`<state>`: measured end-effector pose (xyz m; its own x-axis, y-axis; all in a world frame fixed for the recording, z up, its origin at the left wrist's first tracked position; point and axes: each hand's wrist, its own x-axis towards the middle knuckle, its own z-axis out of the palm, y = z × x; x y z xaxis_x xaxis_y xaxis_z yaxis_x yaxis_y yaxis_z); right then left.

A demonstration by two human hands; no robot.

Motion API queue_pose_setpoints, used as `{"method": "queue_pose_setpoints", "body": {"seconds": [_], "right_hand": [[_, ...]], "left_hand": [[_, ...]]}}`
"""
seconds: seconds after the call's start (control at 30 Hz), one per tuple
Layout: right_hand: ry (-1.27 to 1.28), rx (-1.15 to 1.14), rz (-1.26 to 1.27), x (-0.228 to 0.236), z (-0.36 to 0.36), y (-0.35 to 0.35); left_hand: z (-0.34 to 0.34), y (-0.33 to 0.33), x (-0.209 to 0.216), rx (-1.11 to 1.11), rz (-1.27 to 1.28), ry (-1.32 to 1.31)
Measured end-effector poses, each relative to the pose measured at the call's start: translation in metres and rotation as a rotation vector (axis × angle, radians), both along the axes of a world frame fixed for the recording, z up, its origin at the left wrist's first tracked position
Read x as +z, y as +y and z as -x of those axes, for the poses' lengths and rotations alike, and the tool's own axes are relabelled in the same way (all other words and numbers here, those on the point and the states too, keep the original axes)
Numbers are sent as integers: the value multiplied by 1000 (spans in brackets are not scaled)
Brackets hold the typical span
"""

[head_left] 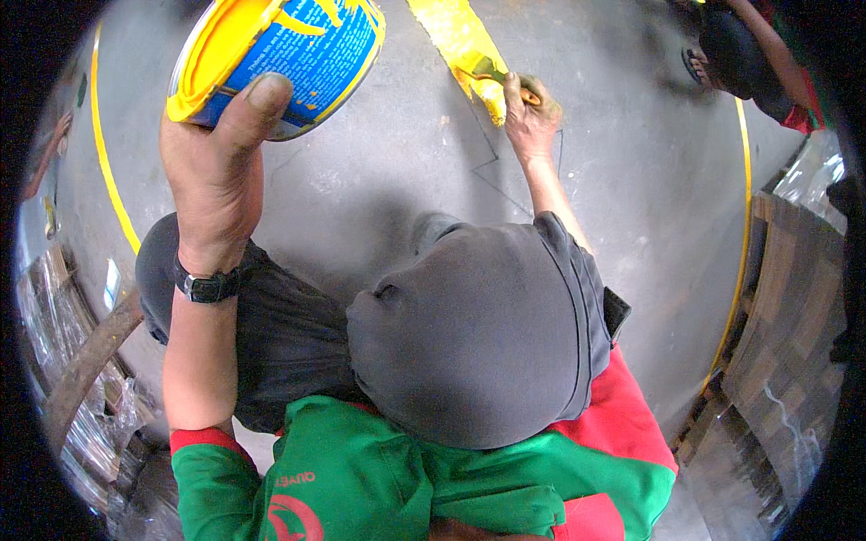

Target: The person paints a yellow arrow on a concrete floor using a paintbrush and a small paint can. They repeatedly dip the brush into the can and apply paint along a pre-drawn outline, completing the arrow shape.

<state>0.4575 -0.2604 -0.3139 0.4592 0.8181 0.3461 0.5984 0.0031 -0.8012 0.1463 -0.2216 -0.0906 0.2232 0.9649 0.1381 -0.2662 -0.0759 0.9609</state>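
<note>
My left hand grips a blue paint can from below, its thumb lying up the side. The can is tilted, with yellow paint inside and drips over its rim and label. Farther forward and to the right, my right hand is closed round the handle of a paintbrush. The brush's bristles touch the end of a wide yellow painted stripe on the grey floor. Thin dark lines run on the floor below the stripe's end.
Thin yellow lines border the floor left and right. Stacked brown boards stand at right; plastic-wrapped goods and a wooden pole at left. Another person is at the upper right. My bent knees are just below my hands.
</note>
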Motion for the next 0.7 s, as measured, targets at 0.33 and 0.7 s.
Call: {"method": "queue_pose_setpoints", "body": {"seconds": [0.33,0.7], "right_hand": [[63,6,42,-15,9,11],[-13,-14,80,-16,-7,-29]], "left_hand": [[2,-2,-1,28,33,82],[-2,-3,-4,-7,22,65]]}}
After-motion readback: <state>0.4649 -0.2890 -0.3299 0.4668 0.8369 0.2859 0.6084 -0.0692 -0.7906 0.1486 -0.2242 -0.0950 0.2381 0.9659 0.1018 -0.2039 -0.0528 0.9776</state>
